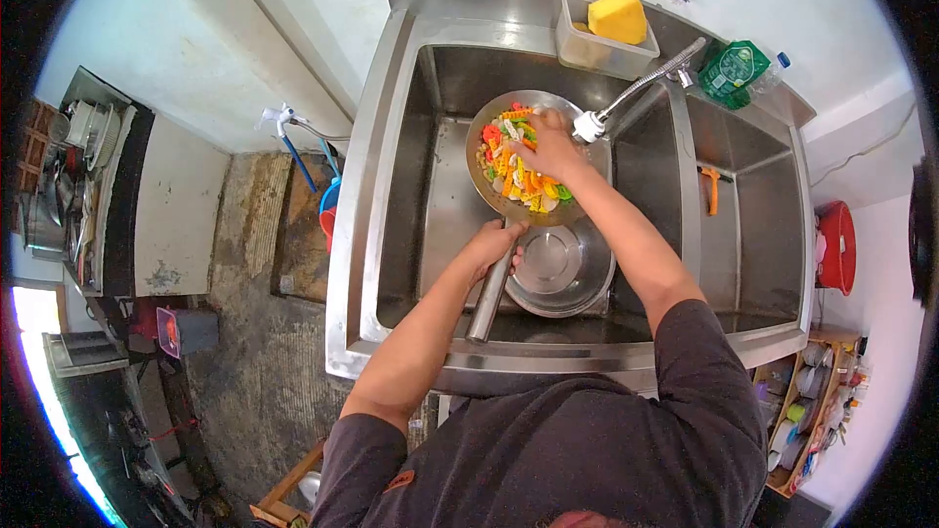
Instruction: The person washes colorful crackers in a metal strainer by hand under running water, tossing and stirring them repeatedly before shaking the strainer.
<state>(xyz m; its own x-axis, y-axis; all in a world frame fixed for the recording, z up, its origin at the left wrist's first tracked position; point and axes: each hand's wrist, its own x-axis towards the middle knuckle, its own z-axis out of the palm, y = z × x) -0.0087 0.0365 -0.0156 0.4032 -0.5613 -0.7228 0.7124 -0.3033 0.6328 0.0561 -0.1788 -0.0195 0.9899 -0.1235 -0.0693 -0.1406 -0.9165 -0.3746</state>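
Observation:
My left hand is wrapped round the handle of a metal wok in the left sink basin. Inside the wok lie colourful pieces of food, red, orange, yellow, green and white. Over the right part of the wok, my right hand rests on the pieces with its fingers spread; some fingertips are hard to make out among them. The faucet spout is just right of my right hand. A round metal bowl sits below the wok, partly under its rim.
Behind the basin stands a plastic container with a yellow sponge. A green pouch and a clear bottle are at the back right. An orange-handled tool hangs in the right basin. A red basin is beyond.

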